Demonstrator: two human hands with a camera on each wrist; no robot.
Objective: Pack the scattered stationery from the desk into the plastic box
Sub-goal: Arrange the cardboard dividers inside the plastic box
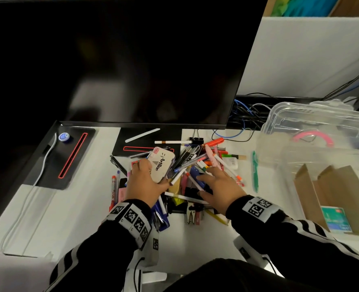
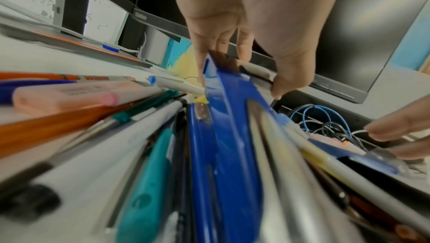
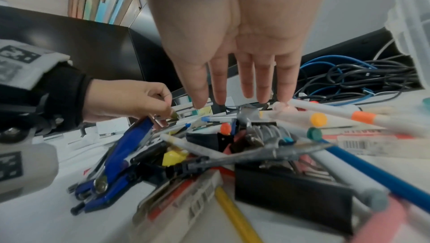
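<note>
While the left hand pinches a light, rigid Artline case by its near edge, the right hand spreads flat over slippery, loose pens.

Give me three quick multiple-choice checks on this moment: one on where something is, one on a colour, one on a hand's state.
1. Where is the plastic box relative to the pile?
A. left of it
B. right of it
C. under it

2. What colour is the lone pen lying between pile and box?
A. green
B. black
C. yellow

3. How is the right hand?
A. a fist
B. gripping a marker
C. fingers straight, holding nothing

Answers: 1 B, the head view shows the box at the desk's right. 2 A, its barrel is green. 3 C, the right wrist view shows straight fingers above the pile.
</note>
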